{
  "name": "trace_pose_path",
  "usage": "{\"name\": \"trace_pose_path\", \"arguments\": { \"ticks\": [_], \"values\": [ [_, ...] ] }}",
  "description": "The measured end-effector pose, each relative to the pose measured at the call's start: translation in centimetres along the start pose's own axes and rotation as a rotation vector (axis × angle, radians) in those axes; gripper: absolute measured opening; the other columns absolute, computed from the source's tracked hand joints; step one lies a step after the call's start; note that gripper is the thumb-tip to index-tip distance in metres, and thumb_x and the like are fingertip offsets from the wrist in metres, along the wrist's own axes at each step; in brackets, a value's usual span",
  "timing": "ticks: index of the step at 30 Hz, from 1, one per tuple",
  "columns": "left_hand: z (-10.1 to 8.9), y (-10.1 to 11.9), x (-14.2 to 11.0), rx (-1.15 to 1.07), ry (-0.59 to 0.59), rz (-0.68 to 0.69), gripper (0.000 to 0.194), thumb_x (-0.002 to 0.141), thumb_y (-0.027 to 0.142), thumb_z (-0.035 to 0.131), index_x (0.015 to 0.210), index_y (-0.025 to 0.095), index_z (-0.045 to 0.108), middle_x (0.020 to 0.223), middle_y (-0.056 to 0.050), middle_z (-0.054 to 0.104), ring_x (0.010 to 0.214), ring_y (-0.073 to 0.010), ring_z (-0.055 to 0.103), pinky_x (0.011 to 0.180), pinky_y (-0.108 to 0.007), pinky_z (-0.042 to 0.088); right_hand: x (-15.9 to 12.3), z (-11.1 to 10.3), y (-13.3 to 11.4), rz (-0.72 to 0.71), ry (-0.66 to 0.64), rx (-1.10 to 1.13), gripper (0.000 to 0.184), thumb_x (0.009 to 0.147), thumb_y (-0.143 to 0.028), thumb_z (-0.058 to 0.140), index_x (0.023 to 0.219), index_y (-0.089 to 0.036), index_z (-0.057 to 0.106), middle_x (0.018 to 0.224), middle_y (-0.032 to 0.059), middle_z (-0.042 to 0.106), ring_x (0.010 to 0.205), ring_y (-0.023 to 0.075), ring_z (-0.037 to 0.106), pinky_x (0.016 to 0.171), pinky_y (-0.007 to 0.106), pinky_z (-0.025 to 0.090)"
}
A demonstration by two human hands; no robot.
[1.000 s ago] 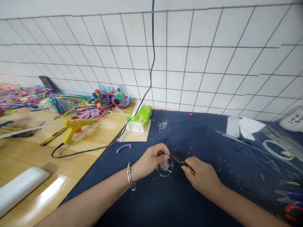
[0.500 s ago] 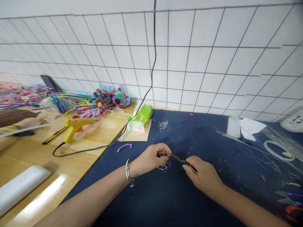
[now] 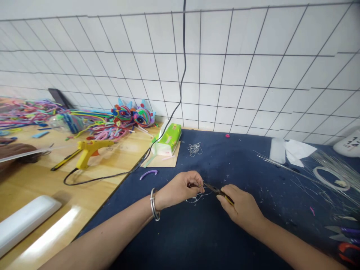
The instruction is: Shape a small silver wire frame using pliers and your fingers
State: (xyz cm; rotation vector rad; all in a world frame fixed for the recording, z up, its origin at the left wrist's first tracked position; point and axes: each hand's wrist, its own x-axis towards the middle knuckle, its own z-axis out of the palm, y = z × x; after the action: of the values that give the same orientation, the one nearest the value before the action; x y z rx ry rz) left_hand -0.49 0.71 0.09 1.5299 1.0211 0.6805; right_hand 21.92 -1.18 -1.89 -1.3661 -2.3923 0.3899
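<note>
The step in hand seems to be working a small, curved frame of thin silvery wire (image 3: 194,201) with dark-nosed, yellow-handled metal pliers (image 3: 216,190); the next move likely calls for a steady frame and fine tip control. The left hand (image 3: 177,190) pinches it above the dark blue desk cover (image 3: 182,238), right of its slanting left edge. The right hand (image 3: 240,205) wraps the pliers (whether their tips grip wire, I cannot tell). The frame looks open, spindly, partly hidden by fingers.

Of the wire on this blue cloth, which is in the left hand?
The small curved wire frame, held in the left hand. The tangled clump near the green tissue pack and straight wires at picture right lie untouched on the blue cloth.
</note>
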Motion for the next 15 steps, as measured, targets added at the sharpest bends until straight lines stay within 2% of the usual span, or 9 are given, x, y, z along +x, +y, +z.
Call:
{"name": "trace_pose_path", "arguments": {
  "ticks": [5,12,15],
  "values": [
    [-0.26,-0.09,0.06,0.015,0.026,-0.014,0.008,0.072,0.019,0.057,0.078,0.013,0.055,0.068,0.0,0.057,0.06,-0.0091,0.05,0.057,-0.021,0.037,0.02,-0.03,0.19,0.013,0.005,0.006,0.016,0.087,-0.031,0.041,0.082,-0.021,0.052,0.073,-0.0005,0.052,0.066,0.0128,0.051,0.059,0.024,0.039],
    [-0.53,0.22,-0.1,-0.026,0.094,-0.037,0.009,0.072,0.016,0.055,0.08,0.013,0.059,0.068,0.002,0.053,0.058,-0.0077,0.044,0.057,-0.021,0.034,-0.02,0.13,0.37,0.011,0.015,-0.002,0.016,0.087,-0.031,0.04,0.083,-0.021,0.052,0.075,-0.0003,0.053,0.067,0.0128,0.052,0.061,0.025,0.039],
    [-0.55,0.35,-0.17,-0.076,0.07,-0.036,0.01,0.073,0.015,0.054,0.081,0.013,0.059,0.065,0.003,0.051,0.056,-0.0072,0.042,0.055,-0.021,0.032,0.03,0.19,0.44,0.004,0.018,-0.006,0.017,0.088,-0.032,0.04,0.082,-0.021,0.052,0.074,-0.0002,0.052,0.068,0.013,0.052,0.061,0.025,0.039]
  ]
}}
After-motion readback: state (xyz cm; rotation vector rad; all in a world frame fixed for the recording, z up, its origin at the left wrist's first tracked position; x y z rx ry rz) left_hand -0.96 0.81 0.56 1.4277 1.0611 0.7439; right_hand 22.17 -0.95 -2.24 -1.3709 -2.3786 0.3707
